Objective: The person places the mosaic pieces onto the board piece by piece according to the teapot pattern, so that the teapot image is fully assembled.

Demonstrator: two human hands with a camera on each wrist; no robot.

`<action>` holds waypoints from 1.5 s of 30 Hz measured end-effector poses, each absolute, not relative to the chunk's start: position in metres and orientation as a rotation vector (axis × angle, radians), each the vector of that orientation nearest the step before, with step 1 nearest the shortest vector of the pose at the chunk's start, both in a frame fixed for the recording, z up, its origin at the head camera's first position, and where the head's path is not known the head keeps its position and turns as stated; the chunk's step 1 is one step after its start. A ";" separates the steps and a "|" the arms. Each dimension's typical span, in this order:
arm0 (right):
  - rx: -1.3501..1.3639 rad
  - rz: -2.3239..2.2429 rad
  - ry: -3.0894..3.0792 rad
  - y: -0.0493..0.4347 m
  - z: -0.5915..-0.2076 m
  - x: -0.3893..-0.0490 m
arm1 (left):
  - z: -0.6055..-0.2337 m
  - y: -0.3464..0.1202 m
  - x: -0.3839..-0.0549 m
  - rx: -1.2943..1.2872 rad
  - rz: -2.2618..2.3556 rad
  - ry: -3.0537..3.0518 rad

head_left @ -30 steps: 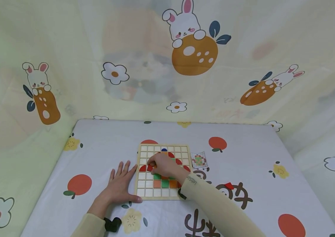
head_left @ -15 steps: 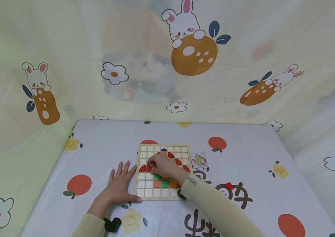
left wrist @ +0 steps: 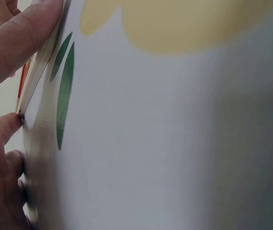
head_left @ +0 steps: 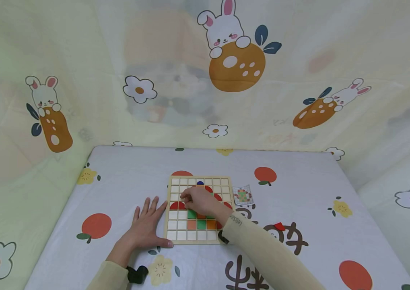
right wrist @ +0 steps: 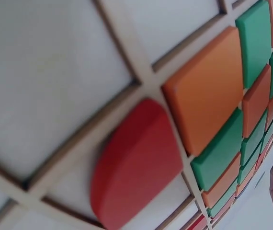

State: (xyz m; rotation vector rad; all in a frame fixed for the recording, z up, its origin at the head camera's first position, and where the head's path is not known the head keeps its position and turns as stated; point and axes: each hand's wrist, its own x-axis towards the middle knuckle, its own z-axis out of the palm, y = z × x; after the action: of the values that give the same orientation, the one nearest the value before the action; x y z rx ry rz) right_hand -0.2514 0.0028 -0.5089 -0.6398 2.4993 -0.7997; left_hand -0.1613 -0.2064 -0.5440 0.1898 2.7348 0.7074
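A wooden grid board [head_left: 177, 235] lies on the cloth, partly filled with red half-round pieces, orange and green square tiles and a blue piece [head_left: 200, 183]. Flat beside it, my left hand [head_left: 147, 225] spreads its fingers; the index fingertip touches the side and the thumb [left wrist: 21, 40] rests at the near left corner. Over the board's middle, my right hand [head_left: 201, 200] bends its fingers, fingertips right at the red half-round pieces [head_left: 177, 206] on the left; I cannot tell whether it pinches one. Close in the right wrist view are a red piece [right wrist: 136, 167] and an orange tile [right wrist: 206, 91].
A small printed card [head_left: 243, 195] with a coloured tile pattern lies right of the board. The table is covered with a fruit-print cloth [head_left: 295, 181]. Rabbit-print curtains [head_left: 176, 48] rise behind and at both sides. My right forearm crosses over the board's near right corner.
The red piece by my right fingertips has settled level beside the other red one. My right fingers have shifted slightly away from it. My left hand keeps its place.
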 end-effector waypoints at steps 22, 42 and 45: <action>-0.544 -0.964 2.599 0.082 -0.489 -0.246 | -0.544 -0.205 -0.162 0.193 0.717 2.737; -0.235 -0.885 2.820 0.237 -0.495 -0.211 | -0.542 -0.205 -0.161 0.179 0.688 2.730; -0.168 -0.896 2.785 0.249 -0.500 -0.203 | -0.541 -0.205 -0.161 0.185 0.702 2.726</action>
State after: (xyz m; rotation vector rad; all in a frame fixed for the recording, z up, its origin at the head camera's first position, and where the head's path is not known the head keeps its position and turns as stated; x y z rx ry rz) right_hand -0.2027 0.2490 -0.5002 -0.1679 2.7846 -0.8959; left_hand -0.1611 -0.2046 -0.5414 0.1853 2.7261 0.7024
